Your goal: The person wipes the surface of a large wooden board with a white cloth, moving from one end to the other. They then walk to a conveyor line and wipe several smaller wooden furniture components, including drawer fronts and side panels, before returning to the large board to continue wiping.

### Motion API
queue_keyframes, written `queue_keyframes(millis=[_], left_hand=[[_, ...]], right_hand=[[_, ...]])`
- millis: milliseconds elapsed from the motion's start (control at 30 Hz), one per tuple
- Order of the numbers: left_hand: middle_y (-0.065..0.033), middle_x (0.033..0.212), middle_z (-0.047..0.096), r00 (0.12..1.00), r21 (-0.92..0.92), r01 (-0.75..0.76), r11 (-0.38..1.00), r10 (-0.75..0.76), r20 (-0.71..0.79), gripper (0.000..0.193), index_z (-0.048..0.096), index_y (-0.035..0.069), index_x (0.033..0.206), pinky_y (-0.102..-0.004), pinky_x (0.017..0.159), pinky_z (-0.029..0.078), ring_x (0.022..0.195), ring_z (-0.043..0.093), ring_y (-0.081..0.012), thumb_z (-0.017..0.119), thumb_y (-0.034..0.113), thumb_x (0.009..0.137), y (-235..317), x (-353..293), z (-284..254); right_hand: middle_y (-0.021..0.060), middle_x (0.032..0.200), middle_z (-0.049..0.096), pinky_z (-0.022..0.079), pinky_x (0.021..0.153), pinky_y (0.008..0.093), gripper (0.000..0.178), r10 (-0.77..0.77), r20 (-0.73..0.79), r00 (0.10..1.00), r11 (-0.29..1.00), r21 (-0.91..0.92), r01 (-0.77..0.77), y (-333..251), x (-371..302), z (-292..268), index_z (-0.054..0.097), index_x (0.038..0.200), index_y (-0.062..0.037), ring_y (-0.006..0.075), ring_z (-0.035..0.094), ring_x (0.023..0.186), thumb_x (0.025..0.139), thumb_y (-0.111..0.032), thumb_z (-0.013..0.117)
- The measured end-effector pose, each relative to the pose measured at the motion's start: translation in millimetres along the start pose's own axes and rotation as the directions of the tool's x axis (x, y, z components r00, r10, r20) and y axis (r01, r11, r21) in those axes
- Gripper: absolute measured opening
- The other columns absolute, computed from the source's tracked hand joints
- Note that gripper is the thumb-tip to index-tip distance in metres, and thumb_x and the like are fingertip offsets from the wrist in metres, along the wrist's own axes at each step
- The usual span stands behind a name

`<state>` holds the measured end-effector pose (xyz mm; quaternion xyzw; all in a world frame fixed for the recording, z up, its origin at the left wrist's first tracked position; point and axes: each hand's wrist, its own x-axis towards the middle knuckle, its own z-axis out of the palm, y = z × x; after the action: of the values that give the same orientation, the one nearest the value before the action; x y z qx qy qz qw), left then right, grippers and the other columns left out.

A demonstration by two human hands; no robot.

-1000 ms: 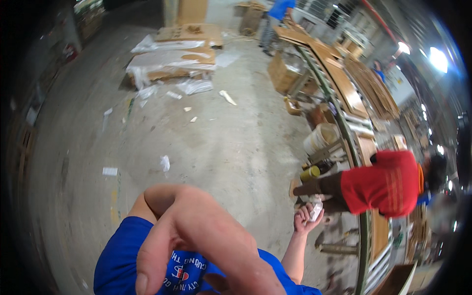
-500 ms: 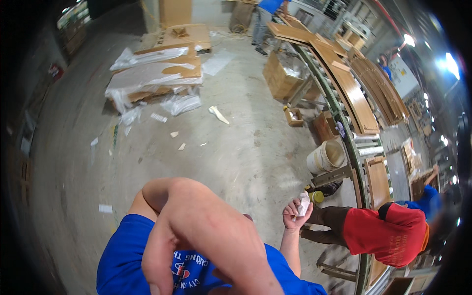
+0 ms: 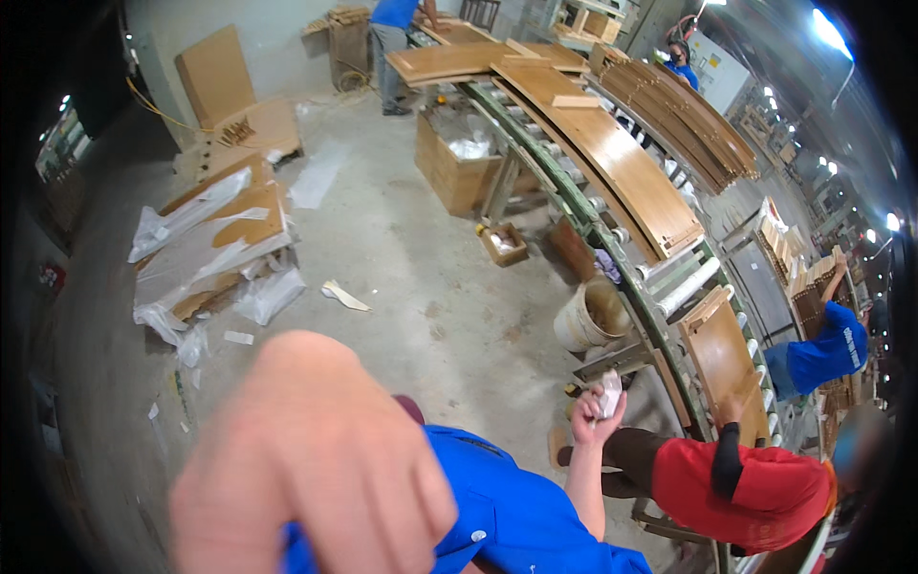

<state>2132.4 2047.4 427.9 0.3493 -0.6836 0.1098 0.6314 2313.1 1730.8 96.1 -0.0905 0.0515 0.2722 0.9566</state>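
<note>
My left hand (image 3: 316,450) looms large and blurred close to the camera at the lower left, in front of my blue shirt (image 3: 497,512). Its knuckles point up and its fingers bend down, their tips hidden. At the lower right my right hand (image 3: 585,426) is raised with its fingers closed around a small crumpled white wad (image 3: 609,394). Whether that wad is paper or cloth, I cannot make out. Just right of this hand stands a person in a red shirt (image 3: 741,488), leaning over a wooden panel (image 3: 722,354) on a roller conveyor.
The green-framed conveyor (image 3: 564,191) runs from the far middle to the lower right, carrying long wooden panels (image 3: 612,143). A white bucket (image 3: 585,320) and wooden box (image 3: 449,177) stand beside it. Plastic-covered boards (image 3: 210,239) lie at left. Blue-shirted people (image 3: 827,340) work around.
The view has swung, bringing more of the conveyor in. My left hand now shows its knuckles and bent fingers, where its arm crossed the view before. My right hand still grips the white wad.
</note>
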Motion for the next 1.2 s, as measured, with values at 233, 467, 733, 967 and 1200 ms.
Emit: queue_keyframes(millis=[233, 467, 733, 967, 1200], left_hand=[[-0.0048, 0.074, 0.055, 0.986, -0.124, 0.166, 0.978, -0.168, -0.004, 0.025, 0.065, 0.013, 0.106, -0.0276, 0.052, 0.034, 0.056, 0.048, -0.0117, 0.059, 0.028, 0.088, -27.8, -10.4, -152.4], [-0.0027, 0.072, 0.053, 0.946, -0.432, 0.274, 0.859, -0.161, 0.281, 0.024, 0.065, 0.013, 0.104, -0.0294, 0.052, 0.035, 0.057, 0.049, -0.0127, 0.057, 0.029, 0.088, -108.0, -12.0, -348.8], [-0.0023, 0.076, 0.058, 0.609, -0.409, 0.626, 0.664, -0.088, 0.789, 0.031, 0.061, 0.011, 0.107, -0.0403, 0.057, 0.038, 0.068, 0.056, -0.0226, 0.056, 0.036, 0.09, -275.4, -39.9, -465.0], [-0.007, 0.1, 0.06, 0.083, 0.202, 0.974, 0.099, -0.993, 0.085, 0.041, 0.052, 0.003, 0.121, -0.0291, 0.077, 0.047, 0.085, 0.055, -0.0145, 0.061, 0.028, 0.089, -571.9, -140.7, -592.9], [-0.0155, 0.131, 0.044, 0.432, 0.849, 0.418, -0.324, -0.751, -0.5, 0.045, 0.05, 0.009, 0.125, -0.0475, 0.104, 0.029, 0.122, 0.036, -0.0345, 0.059, 0.027, 0.086, -725.4, -262.4, -687.1]], right_hand=[[0.007, 0.083, 0.053, 0.032, 0.048, 0.0245, 0.047, -0.014, 0.078, 0.997, 1.0, -0.001, 0.014, -9.3, 165.4, 26.2, 0.049, 0.126, -0.0159, 0.0116, 0.044, 0.054, 0.089, -0.045, 0.05], [0.0081, 0.085, 0.052, 0.035, 0.053, 0.0264, 0.047, -0.133, 0.032, 0.991, 0.986, 0.103, 0.13, -26.9, 273.7, 30.0, 0.05, 0.126, -0.0147, 0.012, 0.044, 0.055, 0.09, -0.045, 0.049], [0.0106, 0.089, 0.055, 0.037, 0.049, 0.0252, 0.048, -0.478, 0.015, 0.878, 0.868, 0.163, 0.469, -113.0, 345.3, 29.8, 0.048, 0.128, -0.0148, 0.0119, 0.046, 0.056, 0.091, -0.045, 0.047], [0.0103, 0.087, 0.06, 0.035, 0.045, 0.0231, 0.04, -0.707, -0.164, 0.688, 0.707, -0.156, 0.69, -291.2, 438.6, 2.5, 0.053, 0.115, -0.0089, 0.0112, 0.047, 0.053, 0.092, -0.042, 0.049], [0.007, 0.085, 0.061, 0.04, 0.045, 0.0241, 0.034, -0.855, -0.173, 0.488, 0.51, -0.444, 0.737, -435.3, 583.9, 9.8, 0.052, 0.113, -0.0086, 0.0121, 0.053, 0.057, 0.087, -0.027, 0.062]])
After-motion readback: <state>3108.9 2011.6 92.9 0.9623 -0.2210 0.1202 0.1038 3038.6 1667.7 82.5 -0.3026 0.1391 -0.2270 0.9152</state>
